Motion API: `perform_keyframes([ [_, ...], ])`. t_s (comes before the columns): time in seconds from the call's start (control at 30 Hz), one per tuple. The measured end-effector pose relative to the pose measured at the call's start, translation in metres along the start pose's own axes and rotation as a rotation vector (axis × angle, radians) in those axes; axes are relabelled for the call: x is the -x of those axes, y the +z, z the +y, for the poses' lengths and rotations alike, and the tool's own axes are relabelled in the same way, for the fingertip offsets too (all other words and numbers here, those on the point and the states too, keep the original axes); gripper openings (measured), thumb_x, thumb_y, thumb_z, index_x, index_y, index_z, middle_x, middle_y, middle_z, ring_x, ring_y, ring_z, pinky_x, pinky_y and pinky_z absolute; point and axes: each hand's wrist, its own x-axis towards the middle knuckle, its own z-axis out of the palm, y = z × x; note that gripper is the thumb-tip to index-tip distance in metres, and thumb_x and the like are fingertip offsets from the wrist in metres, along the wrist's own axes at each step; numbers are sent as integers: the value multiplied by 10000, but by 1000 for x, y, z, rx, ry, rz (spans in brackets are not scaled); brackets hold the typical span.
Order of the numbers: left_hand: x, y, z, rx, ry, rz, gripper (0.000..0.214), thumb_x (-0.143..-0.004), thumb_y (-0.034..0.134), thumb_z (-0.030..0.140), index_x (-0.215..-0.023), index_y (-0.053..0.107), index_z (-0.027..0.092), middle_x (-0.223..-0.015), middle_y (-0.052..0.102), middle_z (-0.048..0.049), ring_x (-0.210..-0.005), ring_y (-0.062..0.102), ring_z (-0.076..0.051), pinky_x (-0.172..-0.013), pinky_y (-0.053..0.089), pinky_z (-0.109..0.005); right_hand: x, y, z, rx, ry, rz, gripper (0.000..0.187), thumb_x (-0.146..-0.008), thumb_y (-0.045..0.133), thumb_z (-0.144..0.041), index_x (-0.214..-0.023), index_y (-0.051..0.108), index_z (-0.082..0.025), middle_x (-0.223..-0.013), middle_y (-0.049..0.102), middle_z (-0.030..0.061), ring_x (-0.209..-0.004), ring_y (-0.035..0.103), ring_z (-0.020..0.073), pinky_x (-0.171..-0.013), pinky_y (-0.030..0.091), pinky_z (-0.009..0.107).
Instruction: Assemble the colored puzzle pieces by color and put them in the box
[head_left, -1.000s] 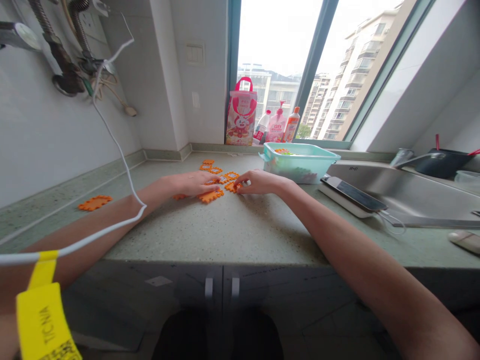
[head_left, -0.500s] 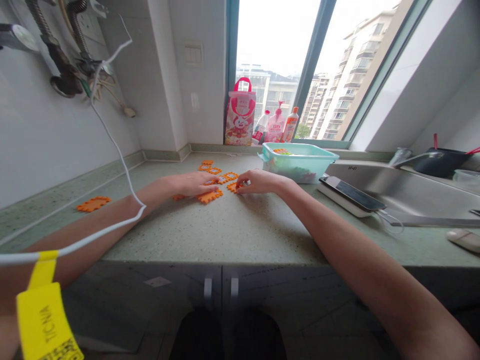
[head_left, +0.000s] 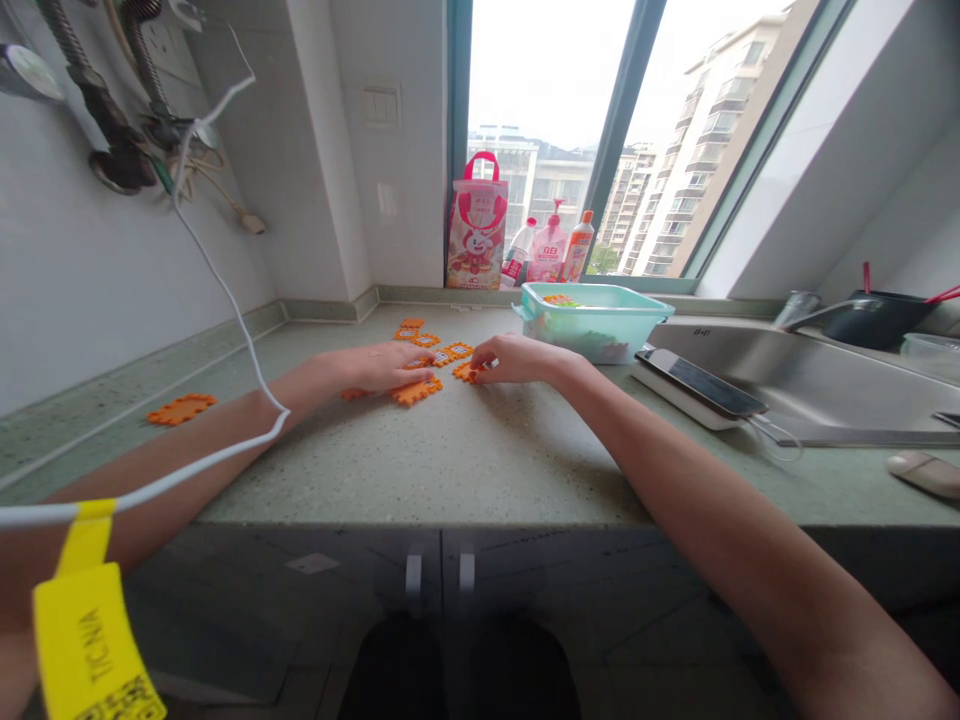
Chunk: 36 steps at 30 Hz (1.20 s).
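Several orange tiles with toothed edges, like interlocking puzzle pieces, lie on the countertop; those behind my hands form a loose group (head_left: 426,340) with pale printed middles. My left hand (head_left: 379,366) rests with its fingers stretched out over part of this group, hiding some pieces. Just in front of its fingertips is a plain-faced orange tile (head_left: 417,392). My right hand (head_left: 517,358) has its fingers curled down in a pinch on another orange puzzle tile (head_left: 463,373), mostly seen at its left edge. A separate orange tile (head_left: 181,408) lies far left, beyond my left forearm.
A turquoise plastic basket (head_left: 600,298) with colourful pieces stands behind my right hand. Right of it are a phone (head_left: 701,382) on a white box and the steel sink (head_left: 810,390). A white cable (head_left: 225,265) with a yellow tag (head_left: 97,640) hangs across the left.
The whole view has shifted very slightly. Both hands stay in almost the same places over the orange tiles.
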Motion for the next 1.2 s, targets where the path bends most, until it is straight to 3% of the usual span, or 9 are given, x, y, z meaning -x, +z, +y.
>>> perform_keyframes([
  [0.47,-1,0,-1,3,0,-1,670,-1038,358,656,-1533,552,249,-1633,526,-80,-1485,497,-289,-1231,356,-360,1,4,-2,-47,-21,27,320,-892,756,-319,-1200,810,-250,-1179,816,53,-1010,747,203,-897,509,269],
  [1.2,0,1,-1,-1,-31,-1,715,-1027,341,678,-1568,521,246,-1658,494,-85,-1497,482,-283,-1245,344,-376,1,0,-5,-6,0,10,328,-935,732,-396,-1213,802,-236,-1140,823,64,-997,753,216,-876,516,286],
])
